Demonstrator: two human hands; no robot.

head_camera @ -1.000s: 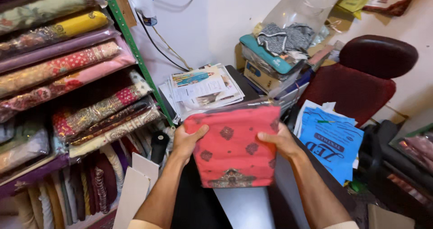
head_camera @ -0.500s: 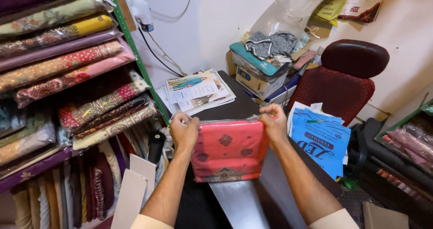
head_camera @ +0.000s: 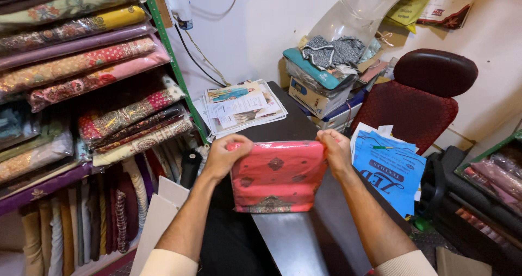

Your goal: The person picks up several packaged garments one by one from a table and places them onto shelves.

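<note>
Dark desk [head_camera: 293, 243] below; left hand [head_camera: 225, 156], right hand [head_camera: 336, 151] — both clamped on top corners of pink fabric packet [head_camera: 277, 175].

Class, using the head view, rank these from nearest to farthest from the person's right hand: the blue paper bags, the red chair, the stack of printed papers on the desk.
From the right hand:
1. Blue paper bags, just to its right.
2. Stack of printed papers, beyond it, to the left on the desk.
3. Red chair, farther back on the right.

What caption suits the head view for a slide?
Both hands, left and right, grip the top corners of a bagged pink fabric pack above a dark desk, beside shelves of packed fabrics.
</note>
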